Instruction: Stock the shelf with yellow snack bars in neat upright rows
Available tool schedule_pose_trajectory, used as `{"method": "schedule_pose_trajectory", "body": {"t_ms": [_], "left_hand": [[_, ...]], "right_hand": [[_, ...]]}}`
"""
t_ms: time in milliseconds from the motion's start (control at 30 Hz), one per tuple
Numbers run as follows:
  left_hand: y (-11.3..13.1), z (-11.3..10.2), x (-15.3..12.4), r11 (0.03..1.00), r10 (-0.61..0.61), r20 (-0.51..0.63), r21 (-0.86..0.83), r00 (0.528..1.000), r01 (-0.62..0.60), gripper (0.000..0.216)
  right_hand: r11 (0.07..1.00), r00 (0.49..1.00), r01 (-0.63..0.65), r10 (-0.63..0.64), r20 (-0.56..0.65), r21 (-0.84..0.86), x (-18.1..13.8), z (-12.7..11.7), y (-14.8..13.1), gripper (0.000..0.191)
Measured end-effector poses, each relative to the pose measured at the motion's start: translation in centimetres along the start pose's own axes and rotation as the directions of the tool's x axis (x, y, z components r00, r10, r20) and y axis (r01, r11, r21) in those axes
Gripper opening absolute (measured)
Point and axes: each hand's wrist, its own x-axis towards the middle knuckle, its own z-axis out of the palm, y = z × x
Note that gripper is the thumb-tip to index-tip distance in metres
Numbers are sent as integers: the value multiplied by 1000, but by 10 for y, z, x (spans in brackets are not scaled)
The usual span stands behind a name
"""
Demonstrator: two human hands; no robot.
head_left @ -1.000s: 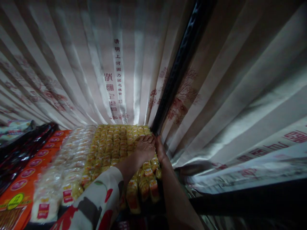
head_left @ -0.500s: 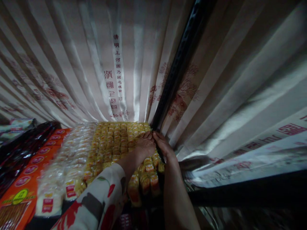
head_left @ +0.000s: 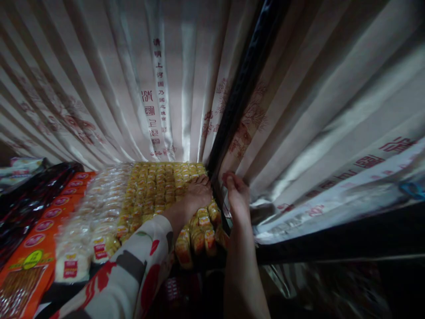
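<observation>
My left hand (head_left: 196, 195) lies flat, fingers spread, on the far right corner of a block of small yellow snack packets (head_left: 156, 190) packed in tight rows. My right hand (head_left: 237, 195) is just right of that block, fingers stretched out and together, held edge-on against the foot of a pale printed curtain (head_left: 315, 110). It holds nothing I can see. A black upright bar (head_left: 241, 93) rises between the two hands. My left arm wears a white sleeve with red and grey flowers (head_left: 133, 266); my right forearm is bare.
Left of the yellow packets lie rows of white clear-wrapped packets (head_left: 99, 208), then orange flat packs (head_left: 40, 230) and dark glossy bags (head_left: 29, 190). The pleated curtain hangs behind and to the right. A dark ledge (head_left: 332, 243) runs along the lower right.
My right hand has left the yellow packets' corner and moved right, to the curtain beside the black bar. My left hand stays flat on the packets. The view has tipped slightly.
</observation>
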Motion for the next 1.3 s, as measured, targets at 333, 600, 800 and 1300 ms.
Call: {"method": "schedule_pose_trajectory", "body": {"t_ms": [333,600,800,1300], "left_hand": [[-1,6,4,1000,-9,35,5,999,9,41],[-2,6,4,1000,9,16,23,1000,-9,40],[-1,0,3,1000,-4,41,1,999,4,41],[-5,-1,3,999,39,57,31,998,-41,41]], "right_hand": [[834,963,267,-254,95,-482,-141,-21,2,39],[751,968,251,-182,173,-612,-159,-39,49,53],[774,968,249,-173,184,-582,-149,-32,54,53],[915,997,23,-50,-57,-404,-133,-28,52,58]]}}
